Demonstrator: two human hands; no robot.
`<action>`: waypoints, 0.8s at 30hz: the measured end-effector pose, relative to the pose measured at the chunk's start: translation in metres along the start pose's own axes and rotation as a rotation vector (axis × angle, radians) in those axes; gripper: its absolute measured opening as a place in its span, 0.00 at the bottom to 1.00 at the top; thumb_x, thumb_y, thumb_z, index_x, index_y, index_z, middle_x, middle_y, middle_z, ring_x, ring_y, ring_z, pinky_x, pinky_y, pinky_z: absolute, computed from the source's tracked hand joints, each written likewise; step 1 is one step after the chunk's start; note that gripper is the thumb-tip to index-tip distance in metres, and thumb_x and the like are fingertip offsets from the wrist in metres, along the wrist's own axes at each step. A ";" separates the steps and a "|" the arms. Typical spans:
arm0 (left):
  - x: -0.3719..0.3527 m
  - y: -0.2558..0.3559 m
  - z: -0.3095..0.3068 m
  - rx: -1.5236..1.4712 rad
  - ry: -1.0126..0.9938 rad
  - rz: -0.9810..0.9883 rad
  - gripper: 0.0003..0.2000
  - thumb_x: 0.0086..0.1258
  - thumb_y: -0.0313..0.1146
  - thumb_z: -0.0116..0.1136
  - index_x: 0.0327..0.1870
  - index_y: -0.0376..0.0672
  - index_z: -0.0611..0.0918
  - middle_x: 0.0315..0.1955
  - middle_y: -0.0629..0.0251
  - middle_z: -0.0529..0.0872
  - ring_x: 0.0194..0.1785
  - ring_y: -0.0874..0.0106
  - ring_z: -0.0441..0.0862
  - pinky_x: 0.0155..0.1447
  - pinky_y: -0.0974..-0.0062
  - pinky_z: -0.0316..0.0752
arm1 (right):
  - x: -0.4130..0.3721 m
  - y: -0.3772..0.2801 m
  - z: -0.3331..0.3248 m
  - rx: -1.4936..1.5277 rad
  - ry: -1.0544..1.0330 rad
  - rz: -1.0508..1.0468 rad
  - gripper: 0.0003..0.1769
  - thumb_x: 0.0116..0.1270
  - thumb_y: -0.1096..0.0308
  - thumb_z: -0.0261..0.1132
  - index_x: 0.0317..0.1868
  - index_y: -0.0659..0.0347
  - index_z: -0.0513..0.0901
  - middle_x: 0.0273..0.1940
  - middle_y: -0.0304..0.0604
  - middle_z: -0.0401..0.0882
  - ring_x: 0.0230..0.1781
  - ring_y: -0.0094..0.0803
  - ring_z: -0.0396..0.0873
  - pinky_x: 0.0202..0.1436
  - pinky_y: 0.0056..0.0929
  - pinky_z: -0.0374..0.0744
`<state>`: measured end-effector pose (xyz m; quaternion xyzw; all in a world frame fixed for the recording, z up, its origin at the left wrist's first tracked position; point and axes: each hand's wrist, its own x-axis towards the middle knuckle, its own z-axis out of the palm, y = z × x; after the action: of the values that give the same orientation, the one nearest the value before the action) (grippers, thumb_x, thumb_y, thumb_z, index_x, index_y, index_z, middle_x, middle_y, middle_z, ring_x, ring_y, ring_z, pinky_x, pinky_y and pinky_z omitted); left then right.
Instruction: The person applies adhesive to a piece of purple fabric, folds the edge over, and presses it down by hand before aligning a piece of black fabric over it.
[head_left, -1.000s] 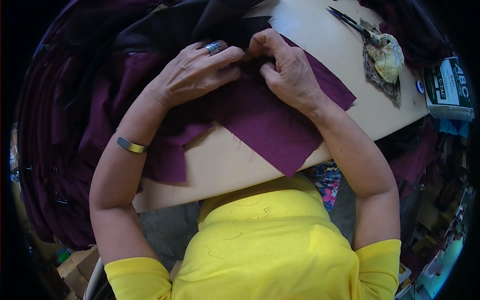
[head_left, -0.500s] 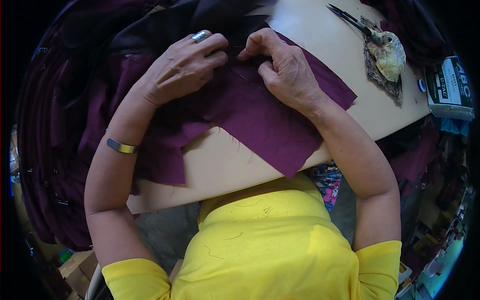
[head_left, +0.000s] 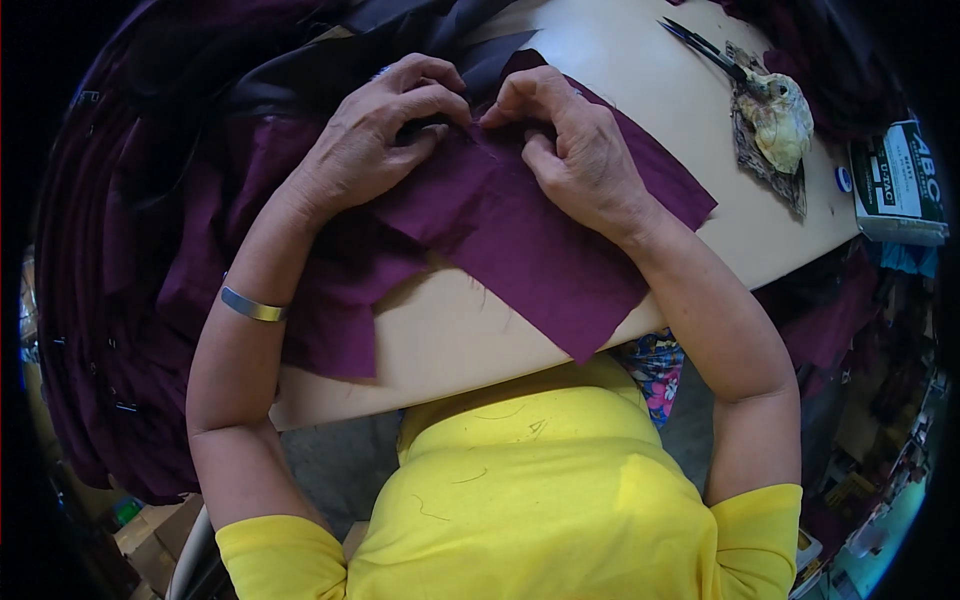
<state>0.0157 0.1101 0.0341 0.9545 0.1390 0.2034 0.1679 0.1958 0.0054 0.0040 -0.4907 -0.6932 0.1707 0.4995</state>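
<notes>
Purple cloth (head_left: pixel 560 270) lies over the table, with dark lining-like fabric (head_left: pixel 300 75) beyond it. Bent inward, the fingers of my left hand (head_left: pixel 385 135) grip the cloth near a seam, index fingertip pointing right. My right hand (head_left: pixel 585 150) faces it, its fingertips pinched on the same cloth almost touching the left ones. A small dark flap of cloth rises behind the right index finger. Whether a thread or pin is also between the fingertips is too small to tell. Loose threads hang from the cloth's frayed near edge.
Black-handled snips or scissors (head_left: pixel 705 48) rest by a shell-like piece (head_left: pixel 780 120) on the cream table (head_left: pixel 440 345). Near the right edge are a small blue-and-white round item (head_left: pixel 843 180) and a labelled box (head_left: pixel 900 180). Gathered purple fabric (head_left: pixel 85 330) hangs at left.
My left hand has shifted slightly right and its fingers now meet the right fingertips at the seam. The cloth has moved a little, and a flap has lifted behind the right hand.
</notes>
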 end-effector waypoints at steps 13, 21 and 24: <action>0.012 0.002 -0.002 0.312 -0.215 0.181 0.17 0.52 0.16 0.53 0.41 0.47 0.78 0.51 0.62 0.71 0.51 0.62 0.73 0.54 0.67 0.72 | -0.002 0.001 0.001 -0.060 -0.020 0.059 0.20 0.52 0.86 0.52 0.46 0.60 0.68 0.36 0.46 0.79 0.41 0.40 0.80 0.49 0.35 0.77; 0.019 -0.004 -0.003 0.430 -0.324 0.286 0.19 0.52 0.17 0.54 0.43 0.51 0.79 0.51 0.64 0.71 0.50 0.64 0.73 0.46 0.69 0.74 | -0.002 0.002 0.002 -0.094 -0.001 0.039 0.18 0.51 0.85 0.52 0.43 0.60 0.69 0.33 0.48 0.77 0.38 0.45 0.77 0.45 0.39 0.76; 0.022 -0.002 -0.005 0.481 -0.360 0.295 0.17 0.52 0.18 0.54 0.42 0.49 0.79 0.51 0.64 0.71 0.49 0.65 0.73 0.47 0.69 0.74 | -0.002 0.000 0.001 -0.096 -0.017 0.063 0.17 0.51 0.85 0.52 0.42 0.61 0.68 0.32 0.47 0.78 0.38 0.44 0.77 0.45 0.40 0.76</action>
<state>0.0320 0.1202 0.0455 0.9972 0.0113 0.0149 -0.0718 0.1945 0.0042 0.0030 -0.5343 -0.6888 0.1571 0.4640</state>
